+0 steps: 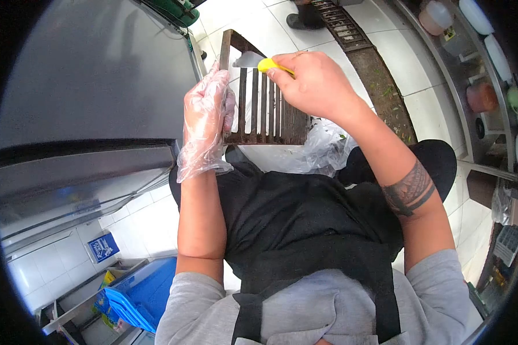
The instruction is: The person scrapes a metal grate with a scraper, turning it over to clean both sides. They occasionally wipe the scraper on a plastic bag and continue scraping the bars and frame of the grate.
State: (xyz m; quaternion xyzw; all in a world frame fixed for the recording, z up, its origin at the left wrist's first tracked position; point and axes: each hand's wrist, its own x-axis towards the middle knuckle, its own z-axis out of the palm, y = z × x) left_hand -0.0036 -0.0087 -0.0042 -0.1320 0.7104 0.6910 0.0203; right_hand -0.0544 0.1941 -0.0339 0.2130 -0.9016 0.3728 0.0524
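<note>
My left hand (206, 106), in a clear plastic glove, grips the left side bar of a dark, rusty drain grate (262, 139). The grate is held tilted up in front of my lap, its slats running away from me. In my bare right hand (319, 83) is a scraper (265, 65) with a yellow handle and a flat, wide blade. Its blade overlaps the grate's upper left corner, close to my left fingertips. Below the grate, a crumpled clear plastic bag (325, 150) lies between my knees.
An uncovered, dirty drain channel (380, 86) runs through the white tile floor on the right, with another grate (341, 26) farther up. A person's shoe (305, 18) is near it. Shelving (452, 75) stands right, a large grey appliance (92, 75) left, blue plastic containers (147, 293) lower left.
</note>
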